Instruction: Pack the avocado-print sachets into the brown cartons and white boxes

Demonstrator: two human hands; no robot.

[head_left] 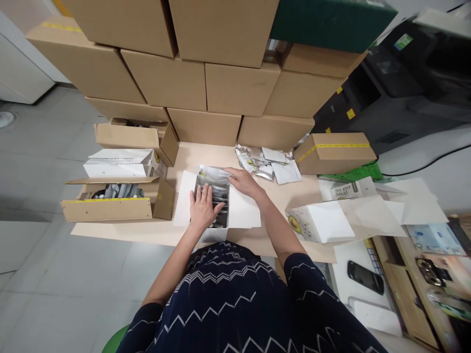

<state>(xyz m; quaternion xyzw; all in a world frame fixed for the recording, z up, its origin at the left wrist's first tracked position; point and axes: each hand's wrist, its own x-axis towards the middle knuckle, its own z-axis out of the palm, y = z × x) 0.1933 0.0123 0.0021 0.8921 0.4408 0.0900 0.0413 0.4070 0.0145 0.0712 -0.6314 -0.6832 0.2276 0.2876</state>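
Note:
An open white carton [214,236] stands on the table in front of me, its side flaps folded outward. Packed upright inside it is a row of silver sachets [222,194]. My left hand [202,208] lies on top of the row with its fingers stretched out. At the carton's far end, my right hand [243,182] pinches the edge of a white sachet [214,173]. That sachet leans at the far wall of the carton, and its lower part is hidden. Beyond my right hand lies a loose pile of sachets [274,159].
Brown cartons [204,126] are stacked along the back. Open boxes [106,211] stand at left, one with sachets inside. To the right are a taped brown box [334,152] and white printed cartons [312,223]. A dark phone [365,277] lies on a lower surface.

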